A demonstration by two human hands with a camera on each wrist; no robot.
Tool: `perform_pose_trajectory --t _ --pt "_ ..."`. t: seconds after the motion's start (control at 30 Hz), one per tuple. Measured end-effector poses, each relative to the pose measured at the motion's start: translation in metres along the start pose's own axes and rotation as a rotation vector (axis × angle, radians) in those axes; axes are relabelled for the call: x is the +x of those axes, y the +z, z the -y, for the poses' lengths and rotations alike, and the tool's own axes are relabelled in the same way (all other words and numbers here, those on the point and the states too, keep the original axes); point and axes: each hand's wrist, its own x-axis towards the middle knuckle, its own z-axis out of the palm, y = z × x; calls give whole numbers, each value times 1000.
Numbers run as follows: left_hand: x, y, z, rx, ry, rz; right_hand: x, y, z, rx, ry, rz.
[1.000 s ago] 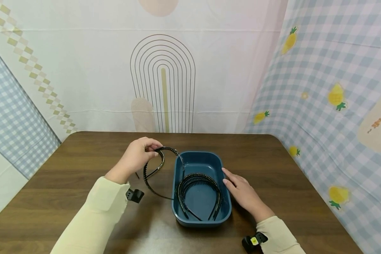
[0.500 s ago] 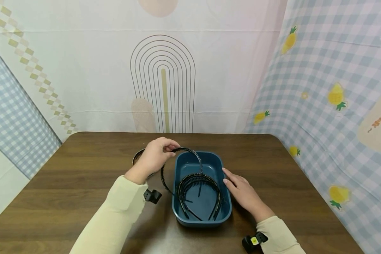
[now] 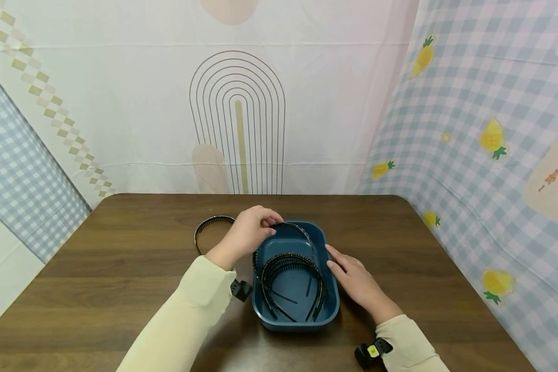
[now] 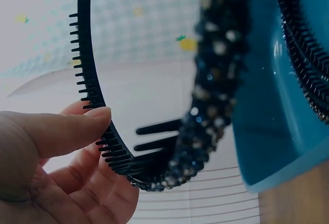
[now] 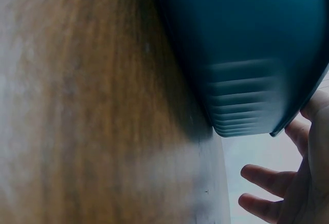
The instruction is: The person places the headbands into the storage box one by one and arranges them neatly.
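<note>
A black toothed headband covered in sparkling stones is pinched between the thumb and fingers of my left hand. In the head view it hangs over the back left of a blue bin, its ends inside the rim. Several similar headbands lie nested together in the bin. My right hand touches the bin's right rim with extended fingers; in the right wrist view its other fingers stand apart from the bin. Behind my left forearm, another headband lies on the table, partly hidden.
The bin stands on a brown wooden table. A white printed cloth hangs behind the table, and a blue checked cloth with pineapples hangs along the right side.
My left hand has carried the pinched headband rightward, from beside the bin to over it. The headband on the table now shows behind the forearm. My right hand has stayed at the rim.
</note>
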Motion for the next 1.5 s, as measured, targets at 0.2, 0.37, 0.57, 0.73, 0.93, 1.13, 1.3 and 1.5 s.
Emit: perform_pose_trajectory --t 0.2,0.37,0.57,0.73,0.93,1.13,1.3,1.5 --pt "4 12 -5 -13 -10 53 1 0 0 -1 0 5" --pt "8 20 -9 -14 -3 93 1 -2 1 -1 21 13" --pt "13 28 -11 24 7 134 1 -2 2 9 25 18" --pt "16 36 -10 92 46 169 1 -2 1 8 22 15" --pt "18 43 -14 135 52 220 1 -2 1 7 28 14" --pt "22 50 -16 207 4 274 1 -1 1 10 24 6" --pt "23 52 -13 248 -26 301 2 0 0 10 18 5" --pt "26 53 -9 238 -50 343 1 0 0 19 15 5"
